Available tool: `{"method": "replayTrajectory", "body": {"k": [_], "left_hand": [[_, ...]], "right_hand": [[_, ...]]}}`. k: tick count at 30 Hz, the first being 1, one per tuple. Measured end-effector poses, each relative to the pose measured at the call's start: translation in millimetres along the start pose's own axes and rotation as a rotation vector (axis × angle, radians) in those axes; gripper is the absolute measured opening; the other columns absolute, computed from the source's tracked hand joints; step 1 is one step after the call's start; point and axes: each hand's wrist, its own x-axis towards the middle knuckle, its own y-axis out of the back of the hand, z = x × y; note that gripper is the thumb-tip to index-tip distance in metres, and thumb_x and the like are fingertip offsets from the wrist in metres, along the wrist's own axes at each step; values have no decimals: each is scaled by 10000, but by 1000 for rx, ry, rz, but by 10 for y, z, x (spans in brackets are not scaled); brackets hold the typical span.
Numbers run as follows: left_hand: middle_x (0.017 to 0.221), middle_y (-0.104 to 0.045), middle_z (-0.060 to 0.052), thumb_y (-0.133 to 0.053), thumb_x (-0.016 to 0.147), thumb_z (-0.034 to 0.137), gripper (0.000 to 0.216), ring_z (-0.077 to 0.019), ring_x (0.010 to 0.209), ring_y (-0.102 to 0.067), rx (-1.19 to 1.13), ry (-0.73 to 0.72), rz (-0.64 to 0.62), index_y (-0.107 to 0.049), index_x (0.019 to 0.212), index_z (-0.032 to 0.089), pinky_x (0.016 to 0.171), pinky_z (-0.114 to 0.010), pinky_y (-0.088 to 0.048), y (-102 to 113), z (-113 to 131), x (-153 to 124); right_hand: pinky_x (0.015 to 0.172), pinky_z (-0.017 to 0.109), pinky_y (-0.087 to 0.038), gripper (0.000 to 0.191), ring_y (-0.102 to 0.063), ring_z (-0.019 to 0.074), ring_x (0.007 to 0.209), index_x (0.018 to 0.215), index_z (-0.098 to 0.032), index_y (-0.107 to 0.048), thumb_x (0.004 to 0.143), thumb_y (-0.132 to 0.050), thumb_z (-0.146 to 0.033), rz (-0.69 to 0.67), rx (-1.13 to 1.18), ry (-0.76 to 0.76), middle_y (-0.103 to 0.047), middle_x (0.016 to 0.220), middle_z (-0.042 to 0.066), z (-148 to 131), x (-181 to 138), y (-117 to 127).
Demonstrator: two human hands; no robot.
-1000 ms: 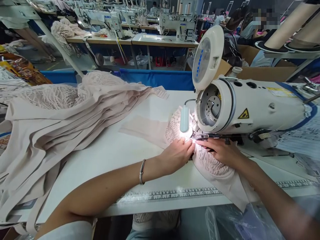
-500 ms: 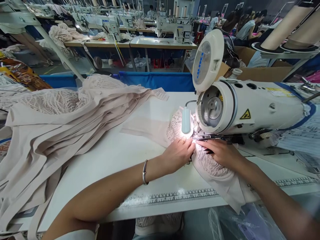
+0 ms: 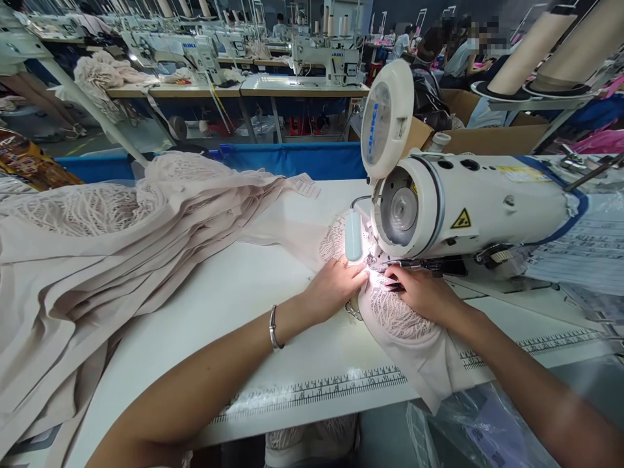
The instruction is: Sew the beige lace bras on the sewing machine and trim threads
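Note:
A pale pink bra with lace cups [image 3: 402, 313] lies under the lit needle area of a white sewing machine [image 3: 453, 201]. My left hand [image 3: 334, 286] is closed on the bra's edge just left of the needle, fingertips bunched together. To the right, my right hand [image 3: 426, 292] rests over the near cup, its fingers curled around small dark pointed thread snips [image 3: 394, 286], partly hidden by the hand. The far cup [image 3: 334, 237] sits behind a pale blue lamp [image 3: 353, 237], with a fabric wing stretching left. The stitching point is too bright to make out.
A heap of similar pink bras [image 3: 146, 240] covers the table's left side. A printed ruler [image 3: 331, 390] runs along the front edge. Thread cones [image 3: 531, 52] stand at upper right, and a plastic bag [image 3: 487, 422] hangs below the table. Other people sit far back.
The camera view has shifted slightly, so the scene slides left. My right fingers have drawn back a little from the needle and curled. My left hand stays at the bra's edge.

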Motion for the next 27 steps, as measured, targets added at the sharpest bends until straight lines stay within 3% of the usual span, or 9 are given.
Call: {"method": "replayTrajectory", "body": {"k": [4, 9, 13, 16, 18, 21, 24, 27], "left_hand": [[1103, -695, -61, -363, 914, -47, 380, -180, 750, -493, 9, 5, 10, -635, 1092, 148, 653, -332, -314, -23, -34, 0], [1227, -646, -144, -344, 947, -21, 345, -186, 815, -538, 43, 31, 18, -629, 1090, 109, 715, -334, -376, 69, 103, 33], [896, -644, -135, -432, 1028, 251, 281, -230, 790, -567, -13, 94, -82, -631, 893, 106, 691, -364, -448, 93, 428, 53], [1160, -647, -253, -440, 1029, 414, 456, -344, 1065, -601, 109, 131, -47, -642, 1130, 18, 843, -470, -509, 9, 639, 20], [1355, -568, -296, -375, 1044, 329, 498, -379, 1240, -552, 180, 141, -15, -553, 1318, -47, 987, -516, -477, -56, 704, -8], [1413, -540, -292, -326, 1038, 219, 495, -384, 1318, -529, 195, 118, -60, -486, 1395, -84, 1076, -505, -448, -100, 700, -25], [1456, -503, -298, -317, 1026, 164, 496, -380, 1367, -499, 184, 77, -148, -447, 1427, -96, 1123, -493, -430, -76, 641, -13], [1465, -492, -303, -306, 1011, 111, 488, -362, 1380, -494, 146, 41, -191, -423, 1438, -94, 1145, -496, -415, -40, 567, -7]], "right_hand": [[615, 290, -451, 253, -700, 239, 859, 1040, -265, -667, 902, -638, -476, -57, 41, -154, -754, 960, 24, -47, 42, 51], [638, 282, -474, 190, -700, 223, 883, 1061, -278, -719, 921, -606, -339, -66, 73, -185, -753, 1014, 31, -53, 70, 18], [643, 291, -479, 229, -708, 234, 825, 1060, -234, -738, 962, -539, -290, 48, 0, -143, -756, 919, 76, -10, 69, -98], [627, 296, -476, 237, -704, 240, 768, 1023, -228, -740, 986, -522, -313, 96, -75, -103, -751, 839, 81, 40, 63, -174], [637, 304, -488, 214, -700, 250, 769, 1013, -217, -734, 970, -547, -313, 128, -127, -81, -755, 856, 91, 87, 51, -213], [686, 308, -519, 245, -700, 255, 843, 1116, -200, -712, 920, -587, -280, 181, -124, -7, -763, 960, 95, 146, 3, -226], [668, 258, -514, 431, -691, 207, 919, 1296, -267, -652, 893, -530, -175, 195, -71, 119, -744, 1100, 47, 148, -67, -172], [633, 227, -486, 626, -674, 164, 896, 1309, -327, -654, 798, -449, -29, 167, -85, 210, -726, 1073, 6, 120, -106, -131]]}}
